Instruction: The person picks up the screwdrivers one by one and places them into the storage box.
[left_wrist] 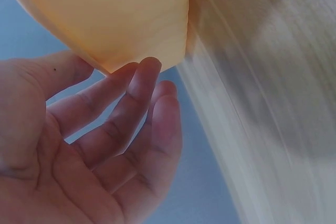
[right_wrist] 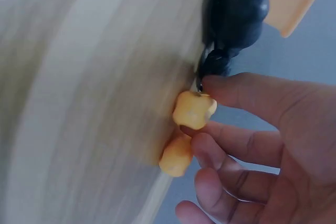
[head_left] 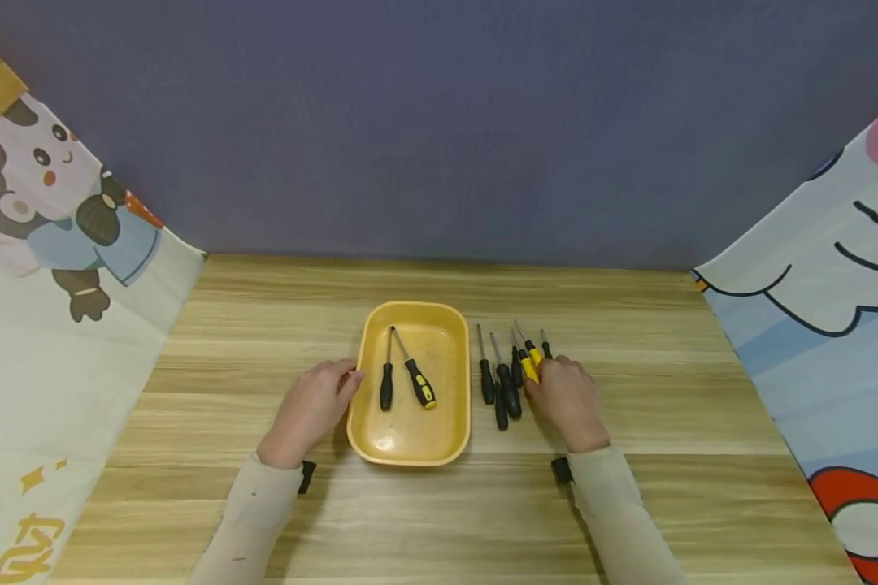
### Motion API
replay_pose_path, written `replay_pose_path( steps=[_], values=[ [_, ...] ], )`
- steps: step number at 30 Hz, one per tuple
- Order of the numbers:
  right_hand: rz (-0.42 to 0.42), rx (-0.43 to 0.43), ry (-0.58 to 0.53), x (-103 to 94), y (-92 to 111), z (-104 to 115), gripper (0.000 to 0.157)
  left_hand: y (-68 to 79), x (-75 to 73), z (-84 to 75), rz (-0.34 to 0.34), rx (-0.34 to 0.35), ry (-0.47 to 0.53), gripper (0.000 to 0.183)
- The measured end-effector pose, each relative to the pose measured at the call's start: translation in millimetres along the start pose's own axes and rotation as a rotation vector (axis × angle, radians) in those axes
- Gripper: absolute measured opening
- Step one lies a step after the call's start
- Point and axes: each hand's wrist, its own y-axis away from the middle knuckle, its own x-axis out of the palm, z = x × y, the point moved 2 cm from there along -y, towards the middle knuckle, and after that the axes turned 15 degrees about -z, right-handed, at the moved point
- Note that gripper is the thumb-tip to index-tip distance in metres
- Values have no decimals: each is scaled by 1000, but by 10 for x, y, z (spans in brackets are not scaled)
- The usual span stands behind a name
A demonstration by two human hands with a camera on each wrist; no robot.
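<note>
A yellow plastic tray [head_left: 410, 443] lies on the wooden table, and my left hand [head_left: 310, 410] holds its left rim between thumb and fingers. Inside it are a black-handled screwdriver [head_left: 386, 388] and a black-and-yellow screwdriver [head_left: 421, 386]. To the right of the tray, my right hand [head_left: 571, 402] pinches the yellow handle of a screwdriver [right_wrist: 191, 109] with thumb and index finger. A second yellow-handled screwdriver [right_wrist: 176, 157] lies close beside it, by the middle finger. Several black-handled screwdrivers [head_left: 510, 396] lie between the tray and this hand, shafts pointing away.
One more dark-handled screwdriver [head_left: 546, 350] lies just beyond the right hand's fingers. A dark grey-blue panel [head_left: 439, 146] rises behind the table [head_left: 629, 325]. Printed cloth walls with cartoon figures stand on the left [head_left: 117, 325] and right [head_left: 790, 366].
</note>
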Motion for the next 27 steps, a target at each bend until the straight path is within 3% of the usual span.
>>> replay_pose_path(
  steps=[5,17,27],
  values=[
    [-9,9,11,21,-6,-10,32,-3,-4,-8,4,-4,0,26],
    [-45,5,15,-4,1,-4,29,-6,7,0,-8,5,6,26],
    [-130,-37,12,-113,18,48,30,8,-2,3,-6,5,6,27]
  ],
)
